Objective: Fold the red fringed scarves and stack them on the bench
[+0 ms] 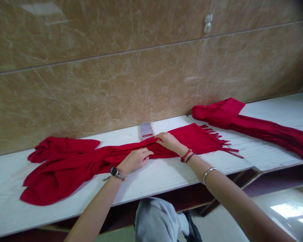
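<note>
A long red scarf (192,140) stretches along the white bench top. Its fringed end lies flat on the right, and its left part is bunched in loose folds. My left hand (135,160), with a watch at the wrist, is closed on the scarf's narrow, gathered middle near the front edge. Just to the right, my right hand (168,142) has its fingers curled onto the cloth toward the far edge. The fabric under both hands is partly hidden by the fingers.
A second red fringed scarf (217,112) lies folded at the right. Behind the first scarf, a small printed packet (146,130) rests near the marbled wall (116,90). Below the white bench top (171,171) are open shelves and my knee (155,218).
</note>
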`<act>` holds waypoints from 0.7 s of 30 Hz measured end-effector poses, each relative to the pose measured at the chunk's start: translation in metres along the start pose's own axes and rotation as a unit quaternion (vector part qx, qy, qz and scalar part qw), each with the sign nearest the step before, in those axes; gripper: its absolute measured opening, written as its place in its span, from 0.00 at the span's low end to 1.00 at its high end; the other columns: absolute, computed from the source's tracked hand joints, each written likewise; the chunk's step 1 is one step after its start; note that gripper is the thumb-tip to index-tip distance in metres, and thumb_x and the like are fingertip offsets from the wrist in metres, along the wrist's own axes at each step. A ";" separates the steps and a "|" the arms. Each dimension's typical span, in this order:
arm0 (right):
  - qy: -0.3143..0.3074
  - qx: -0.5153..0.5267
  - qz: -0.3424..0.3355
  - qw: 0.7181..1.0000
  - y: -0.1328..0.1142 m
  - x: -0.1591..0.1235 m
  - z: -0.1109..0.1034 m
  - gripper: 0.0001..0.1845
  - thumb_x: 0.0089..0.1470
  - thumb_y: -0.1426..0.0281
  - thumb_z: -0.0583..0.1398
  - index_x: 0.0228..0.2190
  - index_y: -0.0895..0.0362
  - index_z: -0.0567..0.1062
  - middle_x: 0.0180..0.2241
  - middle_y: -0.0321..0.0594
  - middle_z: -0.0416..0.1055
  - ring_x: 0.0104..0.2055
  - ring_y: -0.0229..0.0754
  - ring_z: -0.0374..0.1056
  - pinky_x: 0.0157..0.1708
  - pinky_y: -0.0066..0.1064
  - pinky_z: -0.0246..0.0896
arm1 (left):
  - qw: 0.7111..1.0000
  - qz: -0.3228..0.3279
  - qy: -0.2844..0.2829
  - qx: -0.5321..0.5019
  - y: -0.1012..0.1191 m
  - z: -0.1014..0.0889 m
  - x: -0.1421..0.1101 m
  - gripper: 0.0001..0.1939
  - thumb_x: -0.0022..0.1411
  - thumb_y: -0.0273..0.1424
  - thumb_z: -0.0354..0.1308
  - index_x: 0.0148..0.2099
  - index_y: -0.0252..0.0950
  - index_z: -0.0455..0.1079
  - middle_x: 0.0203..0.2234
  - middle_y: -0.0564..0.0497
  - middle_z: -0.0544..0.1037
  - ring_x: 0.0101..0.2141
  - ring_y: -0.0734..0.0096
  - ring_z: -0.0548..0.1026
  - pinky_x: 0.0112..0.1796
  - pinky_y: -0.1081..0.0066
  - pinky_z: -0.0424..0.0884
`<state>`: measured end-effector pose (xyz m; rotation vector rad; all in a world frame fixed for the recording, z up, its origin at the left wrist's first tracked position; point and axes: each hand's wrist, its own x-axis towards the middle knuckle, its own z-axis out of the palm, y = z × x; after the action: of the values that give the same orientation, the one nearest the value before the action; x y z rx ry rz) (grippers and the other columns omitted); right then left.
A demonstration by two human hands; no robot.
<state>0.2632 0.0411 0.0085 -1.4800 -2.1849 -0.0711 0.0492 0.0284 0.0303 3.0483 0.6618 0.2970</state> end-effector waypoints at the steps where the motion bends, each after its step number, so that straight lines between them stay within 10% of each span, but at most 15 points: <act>1: -0.005 -0.005 0.000 1.000 0.000 0.000 0.000 0.11 0.53 0.75 0.56 0.39 0.61 0.73 0.37 0.45 0.74 0.40 0.42 0.68 0.41 0.29 0.59 | 1.000 -0.002 0.009 -0.027 -0.001 -0.001 -0.001 0.14 0.62 0.26 0.46 0.49 0.36 0.67 0.40 0.49 0.73 0.41 0.70 0.71 0.43 0.71 0.66; 12: 0.156 0.000 -0.033 0.987 -0.007 0.002 -0.005 0.10 0.56 0.73 0.54 0.38 0.61 0.73 0.31 0.44 0.72 0.36 0.42 0.66 0.38 0.31 0.59 | 0.998 -0.009 -0.049 -0.049 -0.002 -0.001 -0.004 0.16 0.64 0.30 0.47 0.52 0.47 0.67 0.51 0.49 0.64 0.52 0.66 0.62 0.53 0.62 0.57; 17: 0.133 0.013 -0.045 0.990 -0.006 0.001 -0.004 0.10 0.55 0.73 0.55 0.39 0.60 0.73 0.32 0.44 0.72 0.35 0.41 0.67 0.37 0.30 0.60 | 0.993 0.003 -0.104 -0.057 -0.006 -0.017 -0.013 0.17 0.61 0.31 0.52 0.53 0.48 0.66 0.53 0.51 0.64 0.51 0.67 0.64 0.52 0.65 0.59; 21: 0.108 0.049 -0.051 0.992 -0.008 -0.001 -0.004 0.11 0.54 0.75 0.55 0.39 0.61 0.74 0.34 0.46 0.73 0.37 0.41 0.67 0.39 0.31 0.61 | 0.997 -0.069 0.022 -0.027 -0.017 -0.022 -0.014 0.15 0.64 0.30 0.46 0.50 0.39 0.68 0.41 0.48 0.72 0.42 0.68 0.70 0.47 0.67 0.65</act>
<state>0.2579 0.0358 0.0137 -1.2465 -2.0564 -0.1492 0.0253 0.0374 0.0485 2.9350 0.8467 0.3743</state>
